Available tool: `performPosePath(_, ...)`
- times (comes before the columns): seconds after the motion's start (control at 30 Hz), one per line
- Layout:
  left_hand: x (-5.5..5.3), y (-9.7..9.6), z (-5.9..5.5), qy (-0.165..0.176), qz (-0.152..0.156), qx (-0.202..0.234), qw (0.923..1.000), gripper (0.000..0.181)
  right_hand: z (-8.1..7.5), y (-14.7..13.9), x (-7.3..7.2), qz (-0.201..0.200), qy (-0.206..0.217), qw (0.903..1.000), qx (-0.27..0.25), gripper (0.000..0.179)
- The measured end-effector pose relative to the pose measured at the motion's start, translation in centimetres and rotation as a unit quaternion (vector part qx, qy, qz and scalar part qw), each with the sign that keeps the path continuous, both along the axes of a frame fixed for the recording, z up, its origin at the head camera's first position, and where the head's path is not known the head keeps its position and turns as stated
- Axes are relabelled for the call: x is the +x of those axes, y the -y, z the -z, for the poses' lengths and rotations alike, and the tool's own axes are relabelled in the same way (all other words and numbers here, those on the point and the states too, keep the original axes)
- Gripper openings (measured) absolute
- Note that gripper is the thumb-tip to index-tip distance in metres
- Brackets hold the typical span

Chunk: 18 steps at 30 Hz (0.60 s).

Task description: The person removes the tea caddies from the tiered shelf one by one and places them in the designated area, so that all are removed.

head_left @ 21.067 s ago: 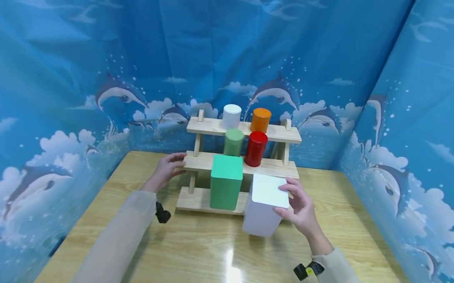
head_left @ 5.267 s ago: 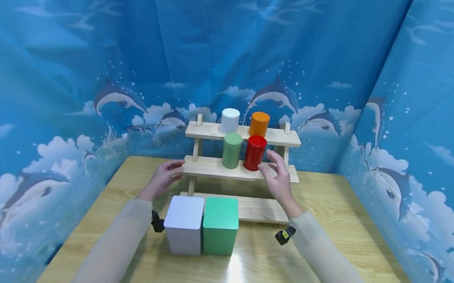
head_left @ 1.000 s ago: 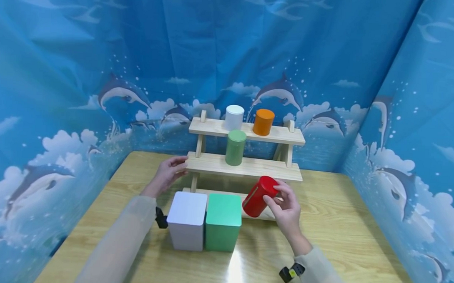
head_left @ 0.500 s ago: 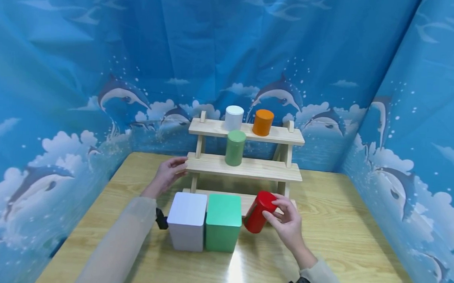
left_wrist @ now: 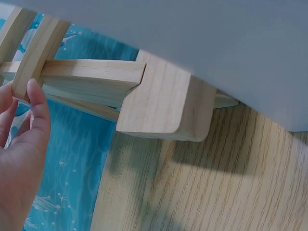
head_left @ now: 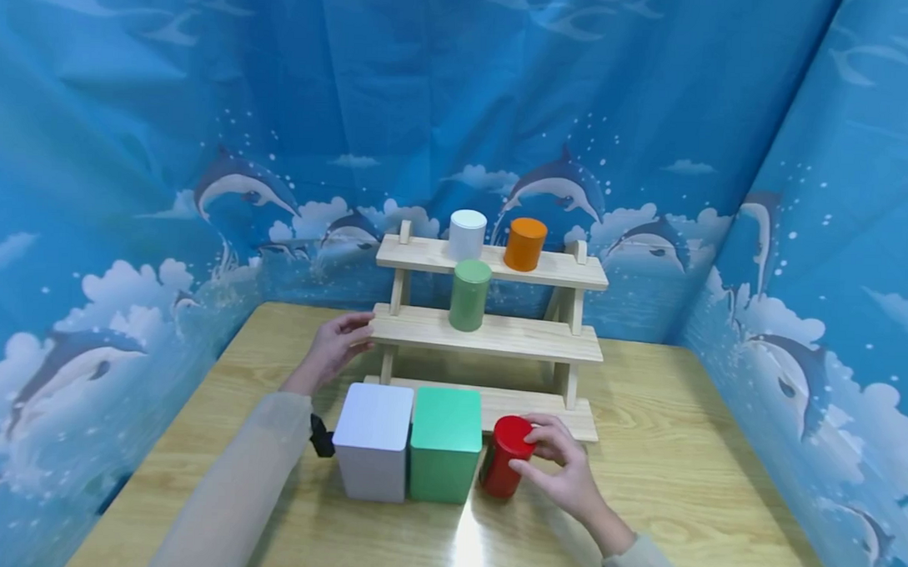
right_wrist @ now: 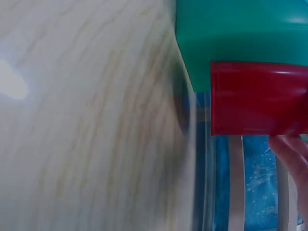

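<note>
My right hand (head_left: 560, 471) grips a red cylindrical canister (head_left: 504, 460) near its top, thumb on one side and fingers on the other. It is upright, low over the table just right of a green box (head_left: 444, 450). In the right wrist view the red canister (right_wrist: 255, 98) overlaps the green box (right_wrist: 240, 38). A white box (head_left: 373, 452) stands left of the green one. With thumb and fingers, my left hand (head_left: 331, 350) pinches the left end of the middle board of a three-tier wooden display stand (head_left: 527, 336); the left wrist view shows this hand (left_wrist: 24, 149) at the board's end.
On the stand's middle tier is a light green canister (head_left: 469, 296). The top tier bears a white canister (head_left: 466, 235) and an orange canister (head_left: 525, 244). A blue dolphin-print curtain (head_left: 461, 83) encloses the wooden table (head_left: 689, 442) behind and at the sides.
Both boxes went from the stand's bottom tier to the table in front, white now left of green. My right hand took the red canister off the middle tier and lowered it beside the green box.
</note>
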<state>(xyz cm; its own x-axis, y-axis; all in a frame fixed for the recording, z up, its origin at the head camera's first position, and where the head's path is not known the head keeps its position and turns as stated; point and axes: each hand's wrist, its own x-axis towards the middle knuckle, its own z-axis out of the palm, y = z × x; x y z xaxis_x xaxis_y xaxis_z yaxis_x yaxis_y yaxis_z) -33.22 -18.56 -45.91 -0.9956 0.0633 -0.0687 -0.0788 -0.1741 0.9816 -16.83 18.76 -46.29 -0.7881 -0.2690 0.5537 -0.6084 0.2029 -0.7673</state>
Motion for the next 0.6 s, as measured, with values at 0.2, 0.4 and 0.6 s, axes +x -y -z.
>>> performPosePath(0.2, -0.1, -0.1, 0.0, 0.000, -0.007, -0.008, 0.9999, 0.043, 0.6, -0.1, 0.0, -0.017, -0.011, 0.9998, 0.008, 0.031)
performPosePath(0.4, -0.1, 0.0, 0.1, 0.003, -0.006, -0.008, 0.9999, 0.041, 1.1, -0.2, 0.2, -0.026, -0.020, 0.9990, 0.030, 0.030)
performPosePath(0.6, 0.1, 0.0, 0.0, 0.003, 0.003, 0.000, 1.0000, 0.043, 1.1, 0.0, 0.3, -0.038, -0.023, 0.9981, 0.042, 0.031)
